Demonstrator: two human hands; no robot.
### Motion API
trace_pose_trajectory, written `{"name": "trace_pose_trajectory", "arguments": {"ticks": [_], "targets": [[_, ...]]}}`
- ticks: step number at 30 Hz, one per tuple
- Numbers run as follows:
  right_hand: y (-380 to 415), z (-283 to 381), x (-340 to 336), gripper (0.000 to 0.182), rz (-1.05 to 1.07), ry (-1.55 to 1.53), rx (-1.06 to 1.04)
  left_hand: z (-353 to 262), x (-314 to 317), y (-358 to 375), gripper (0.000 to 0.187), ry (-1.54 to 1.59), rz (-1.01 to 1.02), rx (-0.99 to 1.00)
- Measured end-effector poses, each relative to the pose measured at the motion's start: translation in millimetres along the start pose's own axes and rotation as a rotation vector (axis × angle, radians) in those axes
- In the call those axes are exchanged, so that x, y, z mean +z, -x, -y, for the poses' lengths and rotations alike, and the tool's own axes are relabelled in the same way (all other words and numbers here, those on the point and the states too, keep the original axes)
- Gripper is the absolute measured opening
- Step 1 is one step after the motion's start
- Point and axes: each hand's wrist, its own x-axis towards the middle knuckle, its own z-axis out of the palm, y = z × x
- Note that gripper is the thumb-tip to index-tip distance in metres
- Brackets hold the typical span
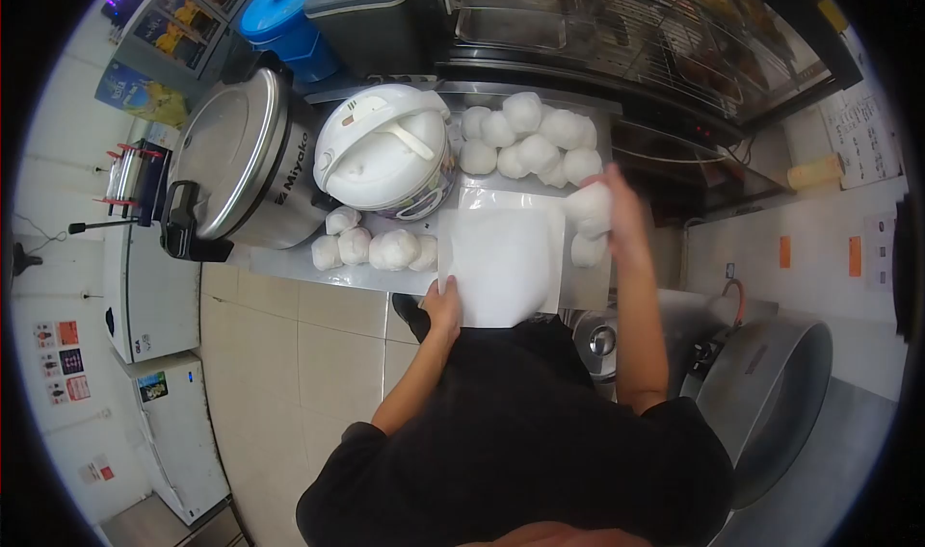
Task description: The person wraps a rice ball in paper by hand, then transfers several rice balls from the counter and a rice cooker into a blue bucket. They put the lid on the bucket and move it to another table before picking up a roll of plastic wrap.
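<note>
White wrapping paper (501, 263) lies at the front of the metal table. My left hand (443, 306) pinches its lower left edge. To the right, my right hand (619, 210) is closed around a white, rounded paper-wrapped bundle (588, 206); the hand is slightly blurred. Just below that one sits another white bundle (586, 250). A pile of several similar bundles (520, 114) fills the table's back right, and a short row of more bundles (393, 249) stands to the left of the paper.
A white rice cooker (371, 147) stands on the table (279, 262), beside a large Miyako cooker (231, 162). Behind are a blue lidded bucket (279, 13), a grey bin (361, 27) and a glass display cabinet (617, 37). A big metal pan (771, 403) is at right.
</note>
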Motion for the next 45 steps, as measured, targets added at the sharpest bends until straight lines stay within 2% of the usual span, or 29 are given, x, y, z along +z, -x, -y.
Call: {"name": "trace_pose_trajectory", "arguments": {"ticks": [3, 6, 7, 10, 12, 13, 16, 17, 20, 23, 26, 29, 32, 35, 38, 41, 44, 45], "targets": [[-4, -37, 39, 0.052, 0.012, 0.075, 0.142, -5, -2, 8, 0.039, -0.118, -0.077, 0.076], [-4, -82, 71, 0.061, 0.065, 0.131, 0.229, -6, 0, 7, 0.037, -0.111, -0.082, 0.147], [-7, -96, 80, 0.062, 0.077, 0.196, 0.224, -8, 4, 5, 0.037, -0.089, -0.078, 0.179], [-23, -149, 95, 0.064, 0.072, 0.417, 0.189, -26, 30, 1, 0.036, -0.088, 0.034, 0.051], [-53, -180, 90, 0.064, -0.006, 0.597, 0.106, 18, 41, -42, 0.039, -0.306, 0.003, 0.229], [-65, -176, 90, 0.064, -0.021, 0.699, 0.071, 30, 48, -61, 0.040, -0.413, -0.016, 0.319], [-87, -175, 81, 0.063, -0.076, 0.942, 0.012, 9, 51, -45, 0.047, -0.416, -0.023, 0.304], [-93, -174, 79, 0.064, -0.107, 0.959, -0.018, 0, 50, -38, 0.049, -0.408, -0.020, 0.292], [-103, -161, 82, 0.066, -0.166, 1.008, -0.095, -13, 44, -16, 0.054, -0.512, -0.058, 0.473], [-108, -144, 80, 0.067, -0.207, 0.998, -0.041, -15, 36, -13, 0.064, -0.551, -0.044, 0.458], [-106, -140, 68, 0.068, -0.310, 0.931, 0.005, -33, 25, 6, 0.072, -0.552, 0.008, 0.526], [-98, -137, 54, 0.069, -0.321, 1.009, -0.005, -51, 9, 34, 0.081, -0.814, 0.085, 0.623], [-91, -129, 53, 0.069, -0.264, 1.148, 0.024, -84, 0, 69, 0.076, -1.004, 0.051, 0.654], [-92, -125, 53, 0.067, -0.267, 1.250, -0.007, -81, 9, 64, 0.074, -1.046, 0.086, 0.889], [-91, -121, 51, 0.059, -0.303, 1.347, -0.045, -67, 34, 32, 0.077, -1.020, 0.397, 0.988], [-74, -108, 61, 0.047, -0.323, 1.399, -0.179, -46, 51, 7, 0.077, -1.181, 0.369, 1.033], [-52, -128, 56, 0.040, -0.221, 1.405, -0.714, -30, 47, -15, 0.082, -1.227, 0.411, 1.088], [-44, -133, 53, 0.038, -0.133, 1.453, -0.699, -21, 44, -23, 0.083, -1.209, 0.390, 1.118]]}}
